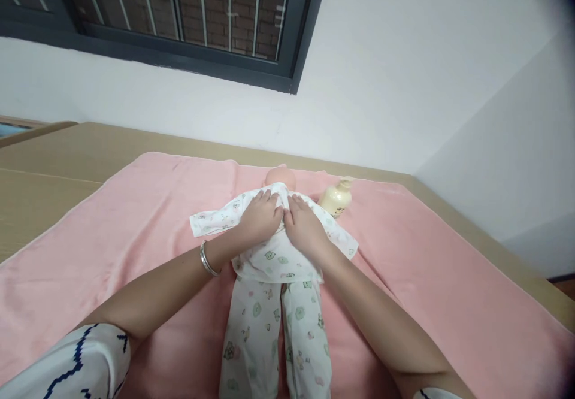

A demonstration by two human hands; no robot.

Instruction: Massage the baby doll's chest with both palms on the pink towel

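Note:
A baby doll (279, 177) lies on its back on a pink towel (135, 231), head away from me. It wears a white printed shirt (269, 258) and matching trousers (251, 339). My left hand (260, 214) rests flat on the doll's chest, fingers stretched toward the collar. My right hand (302, 222) lies beside it on the chest, fingers also extended and touching the shirt near the neck. A silver bangle (207, 259) circles my left wrist.
A cream pump bottle (336, 198) lies on the towel just right of the doll's head. The towel covers a tan wooden surface (49, 165). White walls meet at the right; a dark-framed window (179, 21) is above.

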